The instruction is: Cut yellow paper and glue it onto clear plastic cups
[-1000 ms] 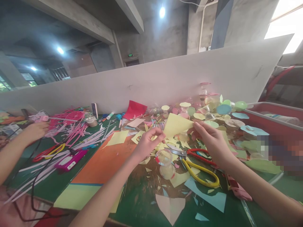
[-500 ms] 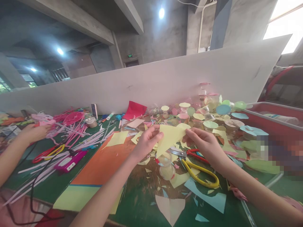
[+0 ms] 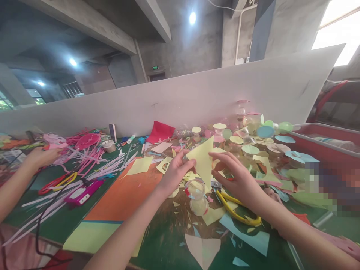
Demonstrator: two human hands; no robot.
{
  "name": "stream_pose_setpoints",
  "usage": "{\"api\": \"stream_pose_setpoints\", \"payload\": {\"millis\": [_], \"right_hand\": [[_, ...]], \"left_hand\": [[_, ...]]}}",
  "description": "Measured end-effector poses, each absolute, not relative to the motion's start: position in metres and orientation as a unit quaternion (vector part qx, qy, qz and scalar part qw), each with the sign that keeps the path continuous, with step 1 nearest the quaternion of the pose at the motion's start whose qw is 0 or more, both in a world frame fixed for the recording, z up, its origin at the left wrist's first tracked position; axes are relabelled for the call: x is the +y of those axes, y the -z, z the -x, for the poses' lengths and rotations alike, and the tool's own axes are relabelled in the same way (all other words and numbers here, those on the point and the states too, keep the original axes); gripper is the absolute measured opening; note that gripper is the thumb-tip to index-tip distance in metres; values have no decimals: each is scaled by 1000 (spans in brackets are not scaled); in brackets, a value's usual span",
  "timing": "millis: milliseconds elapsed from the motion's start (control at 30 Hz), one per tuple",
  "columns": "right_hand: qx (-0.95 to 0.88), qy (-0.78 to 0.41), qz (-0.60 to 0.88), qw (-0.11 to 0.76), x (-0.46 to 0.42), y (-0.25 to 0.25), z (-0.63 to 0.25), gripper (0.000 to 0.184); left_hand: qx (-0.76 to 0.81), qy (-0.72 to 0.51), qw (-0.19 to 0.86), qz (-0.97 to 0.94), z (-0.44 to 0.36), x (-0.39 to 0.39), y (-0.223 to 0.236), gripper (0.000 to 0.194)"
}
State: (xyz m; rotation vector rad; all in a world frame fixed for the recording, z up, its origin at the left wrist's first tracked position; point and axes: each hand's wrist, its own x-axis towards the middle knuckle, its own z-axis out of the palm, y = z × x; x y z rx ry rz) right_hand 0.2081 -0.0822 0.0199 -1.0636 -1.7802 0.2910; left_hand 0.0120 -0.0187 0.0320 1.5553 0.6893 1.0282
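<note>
The left hand (image 3: 180, 169) pinches the left side of a piece of yellow paper (image 3: 204, 159) between thumb and fingers. The right hand (image 3: 234, 173) has its fingers parted and their tips at the paper's right edge; whether they grip it, I cannot tell. The yellow paper is raised upright between the two hands, above the cluttered table (image 3: 161, 245).

Just below the paper, between the hands, is a clear plastic cup (image 3: 198, 206). Scissors (image 3: 239, 218) with a yellow handle lie under and below the right hand, partly hidden by it. A blue scrap (image 3: 249, 233) lies below the scissors, and a pale pink piece (image 3: 203, 249) lies below the cup.

To the left of the left hand, a yellow sheet (image 3: 140, 165) rests over an orange sheet (image 3: 126, 197). Farther left are a magenta box (image 3: 84, 193) and another person's hand (image 3: 43, 155) at some pink strips (image 3: 56, 140). Red paper (image 3: 160, 132) lies beyond the left hand.
</note>
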Motion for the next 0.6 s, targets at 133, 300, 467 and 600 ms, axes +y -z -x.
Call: {"api": "stream_pose_setpoints", "payload": {"millis": [133, 300, 467, 600], "right_hand": [[-754, -89, 436, 483, -82, -16, -210, 26], [-764, -74, 411, 492, -80, -14, -213, 23], [-778, -61, 386, 492, -81, -14, -212, 20], [-786, -39, 390, 479, -81, -14, -213, 24]], "left_hand": [[293, -382, 554, -680, -14, -29, -37, 24], [340, -389, 497, -697, -14, -29, -39, 32], [352, -392, 492, -693, -11, -24, -38, 29], [344, -383, 493, -701, -11, -24, -39, 26]]}}
